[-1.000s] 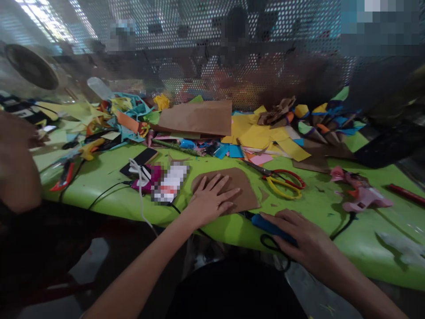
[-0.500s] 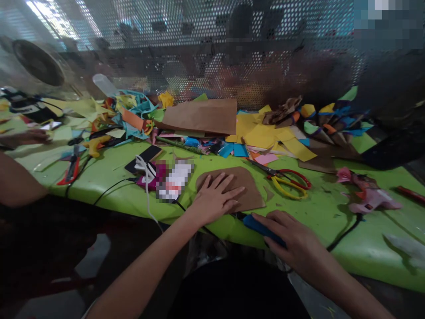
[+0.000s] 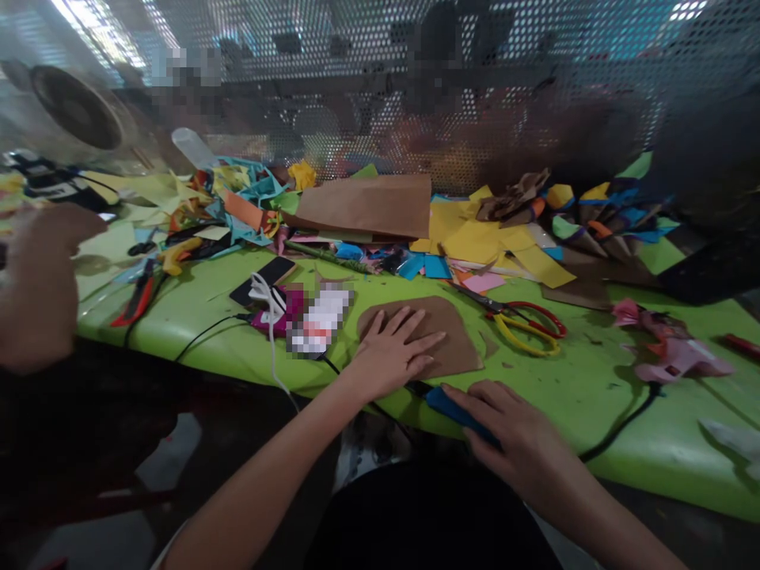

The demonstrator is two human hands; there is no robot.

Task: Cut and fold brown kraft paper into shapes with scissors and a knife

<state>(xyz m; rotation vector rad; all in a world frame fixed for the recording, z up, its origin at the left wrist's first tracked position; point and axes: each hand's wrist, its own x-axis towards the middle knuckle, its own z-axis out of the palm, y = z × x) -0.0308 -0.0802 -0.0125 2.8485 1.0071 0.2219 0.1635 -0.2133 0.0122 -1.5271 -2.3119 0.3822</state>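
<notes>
A perforated panel stands behind a green table; a fan is at far left. Along the rear of the table lie a brown sheet, yellow paper and mixed scraps.

The card, brown with a rounded far edge, lies flat near the front edge of the table. The left hand is open on it, palm down, fingers spread. The right hand is closed around the blue tool at the table's front edge. The tool's dark end points toward the card's near side; contact cannot be determined.

Scissors, with red and yellow handles, lie just right of the card. A pink tool with a black cable lies farther right. A co-worker's arm is at far left.
</notes>
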